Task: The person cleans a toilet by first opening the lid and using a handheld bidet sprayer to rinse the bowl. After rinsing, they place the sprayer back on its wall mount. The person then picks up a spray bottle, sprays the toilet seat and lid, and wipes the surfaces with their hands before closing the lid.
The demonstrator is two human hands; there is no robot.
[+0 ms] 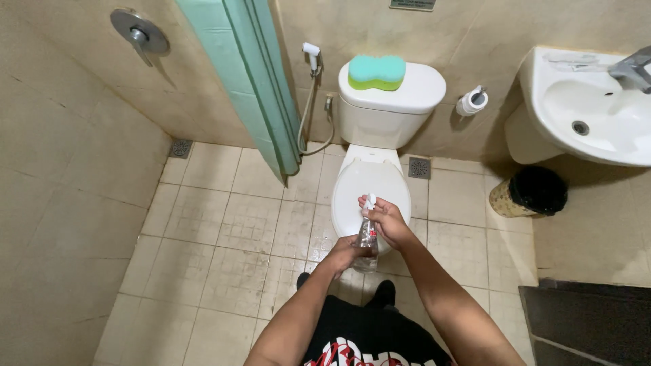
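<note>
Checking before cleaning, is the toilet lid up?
No, the lid lies shut over the bowl, below both hands holding a bottle.

Spray bottle base hidden behind left hand, tap edge-cropped

The location is a small tiled bathroom with beige wall and floor tiles. Directly beyond the gripped spray bottle stands a white toilet with closed lid, its tank carrying a green sponge; a bidet sprayer hose and a green shower curtain are further left of the grip, with a shower control plate on the far left wall. To the right of the grip are a toilet paper roll, a wall-mounted white washbasin and a waste bin with black liner; floor drains sit in the tiles.
</note>
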